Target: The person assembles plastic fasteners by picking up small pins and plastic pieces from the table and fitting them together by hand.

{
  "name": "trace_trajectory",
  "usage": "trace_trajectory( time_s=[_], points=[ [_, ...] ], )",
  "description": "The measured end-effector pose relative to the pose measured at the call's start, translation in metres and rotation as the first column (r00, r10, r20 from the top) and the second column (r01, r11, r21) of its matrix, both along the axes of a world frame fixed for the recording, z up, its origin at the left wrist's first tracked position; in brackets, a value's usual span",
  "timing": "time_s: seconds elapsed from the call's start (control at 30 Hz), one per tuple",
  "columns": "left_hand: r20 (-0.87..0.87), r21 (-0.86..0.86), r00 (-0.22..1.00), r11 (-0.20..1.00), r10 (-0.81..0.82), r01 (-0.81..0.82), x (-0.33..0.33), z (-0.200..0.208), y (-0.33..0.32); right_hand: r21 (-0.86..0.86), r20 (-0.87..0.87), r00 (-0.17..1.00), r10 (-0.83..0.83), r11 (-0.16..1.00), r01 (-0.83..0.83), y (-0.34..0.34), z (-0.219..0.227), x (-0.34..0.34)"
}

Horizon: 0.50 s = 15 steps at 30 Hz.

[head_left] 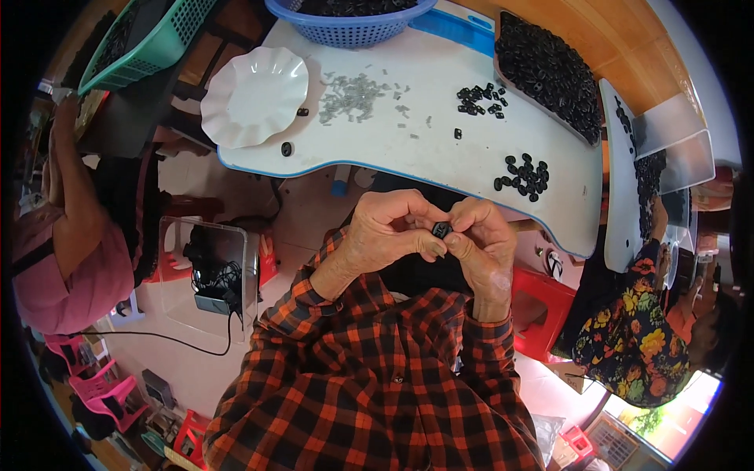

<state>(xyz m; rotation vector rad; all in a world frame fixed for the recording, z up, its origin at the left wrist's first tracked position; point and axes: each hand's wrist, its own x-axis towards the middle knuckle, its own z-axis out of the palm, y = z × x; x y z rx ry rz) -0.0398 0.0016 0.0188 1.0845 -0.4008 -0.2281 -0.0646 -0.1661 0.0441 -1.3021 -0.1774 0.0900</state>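
Note:
Just past the table's near edge, both my hands pinch one small black oval plastic part [441,230] between thumbs and fingertips. My left hand [382,229] grips it from the left and my right hand [484,242] from the right. On the white table [353,145] ahead lie small clear plastic pieces [349,98], scattered loosely. To their right is a loose group of black parts [477,100], with a single black piece [458,133] below it. Nearer the right end sits a cluster of black oval parts [525,177]. Another black oval part [287,148] rests near the plate.
A white scalloped plate [255,98] stands at the table's left end. A blue basket [345,31] and a tray heaped with black parts [546,74] line the back. A green basket [149,47] is far left. People sit on both sides; a red stool [542,314] stands right.

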Motion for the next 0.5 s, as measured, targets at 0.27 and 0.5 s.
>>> trace_trajectory(
  time_s=[0.27, 0.5],
  points=[
    [0.093, 0.048, 0.995, 0.998, 0.045, -0.05, 0.0, 0.004, 0.006, 0.003, -0.006, 1.0, -0.009, 1.0, 0.009, 0.008, 0.007, 0.0],
    [0.095, 0.014, 0.993, 0.998, 0.064, -0.065, -0.001, 0.001, 0.01, -0.033, -0.026, 0.998, 0.055, 0.998, -0.056, 0.007, 0.01, 0.004]
  ],
)
